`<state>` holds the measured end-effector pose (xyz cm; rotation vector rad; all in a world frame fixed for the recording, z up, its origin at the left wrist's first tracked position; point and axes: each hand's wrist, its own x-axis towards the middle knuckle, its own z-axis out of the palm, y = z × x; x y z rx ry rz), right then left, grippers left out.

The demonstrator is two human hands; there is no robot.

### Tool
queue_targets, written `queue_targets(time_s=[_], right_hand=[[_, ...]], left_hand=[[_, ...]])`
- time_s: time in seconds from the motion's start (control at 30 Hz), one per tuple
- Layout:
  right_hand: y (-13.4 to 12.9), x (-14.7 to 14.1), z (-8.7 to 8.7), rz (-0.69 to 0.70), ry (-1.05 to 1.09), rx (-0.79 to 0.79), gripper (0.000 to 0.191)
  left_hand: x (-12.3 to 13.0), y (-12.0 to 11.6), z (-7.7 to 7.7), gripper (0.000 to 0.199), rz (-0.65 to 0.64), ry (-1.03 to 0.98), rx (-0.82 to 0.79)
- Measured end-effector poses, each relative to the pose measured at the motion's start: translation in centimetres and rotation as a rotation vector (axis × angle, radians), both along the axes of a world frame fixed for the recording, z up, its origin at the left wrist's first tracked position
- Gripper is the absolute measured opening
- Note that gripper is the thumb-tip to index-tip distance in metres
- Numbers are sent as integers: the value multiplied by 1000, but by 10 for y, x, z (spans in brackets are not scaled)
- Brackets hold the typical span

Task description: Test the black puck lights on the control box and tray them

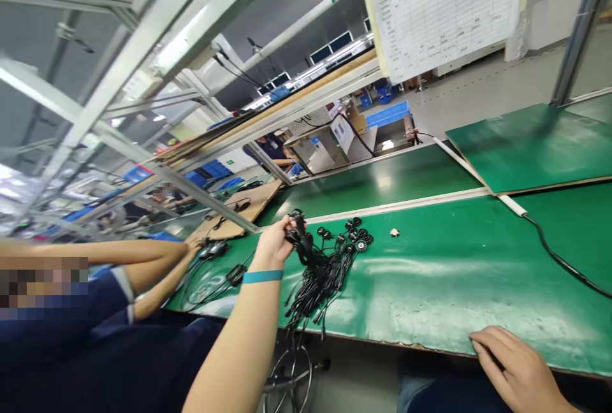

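My left hand [277, 241], with a teal band at the wrist, is closed around a bundle of black cables [301, 244] above the green tabletop. Just beyond and below it lies a pile of black cables [318, 279], whose ends hang over the front edge. Several round black heads [356, 234] are at the pile's far right side. My right hand [514, 362] rests at the front edge of the table, its fingers stretched out and thumb apart, with nothing visible in it.
A small pale piece [394, 232] lies right of the pile. A green board [535, 145] and a black cord [554, 253] occupy the right side. At left, a co-worker's arms [157, 260] reach toward black adapters [215, 249]. A paper sheet [444, 11] hangs overhead.
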<state>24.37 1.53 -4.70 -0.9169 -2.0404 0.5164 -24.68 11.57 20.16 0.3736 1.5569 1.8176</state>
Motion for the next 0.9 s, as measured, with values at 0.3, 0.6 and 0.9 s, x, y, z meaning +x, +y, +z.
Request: queue_targets(time_s=[0.3, 0.6, 0.9], right_hand=[[81, -66, 80, 259, 49, -437, 79], [82, -95, 97, 766, 219, -1147, 57], [114, -5, 111, 465, -262, -1304, 58]], left_hand=[[140, -33, -21, 17, -323, -274, 216], [220, -44, -110, 33, -147, -438, 331], [280, -75, -185, 32, -256, -537, 216]])
